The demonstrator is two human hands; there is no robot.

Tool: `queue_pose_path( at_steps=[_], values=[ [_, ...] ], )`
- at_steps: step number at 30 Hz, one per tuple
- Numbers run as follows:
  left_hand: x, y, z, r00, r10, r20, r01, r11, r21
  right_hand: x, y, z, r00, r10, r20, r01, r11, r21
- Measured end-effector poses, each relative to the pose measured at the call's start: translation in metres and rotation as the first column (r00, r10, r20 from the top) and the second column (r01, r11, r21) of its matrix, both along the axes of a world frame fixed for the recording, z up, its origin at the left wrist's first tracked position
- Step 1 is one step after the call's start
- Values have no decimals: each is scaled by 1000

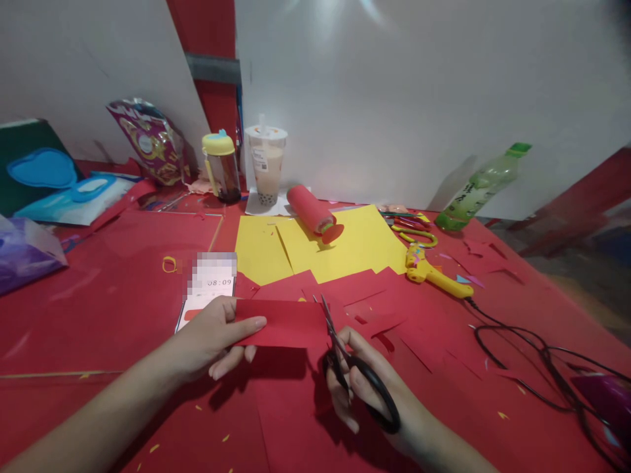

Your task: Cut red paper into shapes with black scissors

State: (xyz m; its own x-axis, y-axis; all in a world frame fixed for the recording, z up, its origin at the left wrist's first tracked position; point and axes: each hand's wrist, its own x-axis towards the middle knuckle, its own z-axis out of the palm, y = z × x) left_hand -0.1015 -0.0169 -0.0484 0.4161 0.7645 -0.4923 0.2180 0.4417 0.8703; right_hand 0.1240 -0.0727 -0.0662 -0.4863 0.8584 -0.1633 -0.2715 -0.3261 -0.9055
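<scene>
My left hand (224,335) pinches the left end of a red paper strip (288,323), thumb on top and fingers underneath. The strip is held up above the red table. In my right hand (367,387) are black-handled scissors (340,351), fingers through the loops. Their slightly parted blades point away from me, at the strip's right end. Whether the blades are cutting the paper there I cannot tell. Beneath lie more red paper sheets (365,295). Yellow sheets (340,243) lie beyond them, with a red paper-covered cylinder (313,210) on its side on top.
A phone (214,282) lies beside my left hand. On the right are a yellow glue gun (434,272), its black cord (542,355) and a leaning green bottle (480,190). A milk tea cup (266,164), a yellow-lidded bottle (221,167) and wet wipes (73,197) stand or lie at the back.
</scene>
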Motion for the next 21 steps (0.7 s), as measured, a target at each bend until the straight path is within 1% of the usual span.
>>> queue_pose_path(
  at_steps=[9,21],
  values=[
    [-2,1,-3,1000,-1,2,1,1000,0,-1,1,0,1000,-2,-1,2,1000,-9],
    [-7,3,0,999,-29,-13,30,999,39,0,1,-2,1000,24,9,-24,999,-31]
  ],
)
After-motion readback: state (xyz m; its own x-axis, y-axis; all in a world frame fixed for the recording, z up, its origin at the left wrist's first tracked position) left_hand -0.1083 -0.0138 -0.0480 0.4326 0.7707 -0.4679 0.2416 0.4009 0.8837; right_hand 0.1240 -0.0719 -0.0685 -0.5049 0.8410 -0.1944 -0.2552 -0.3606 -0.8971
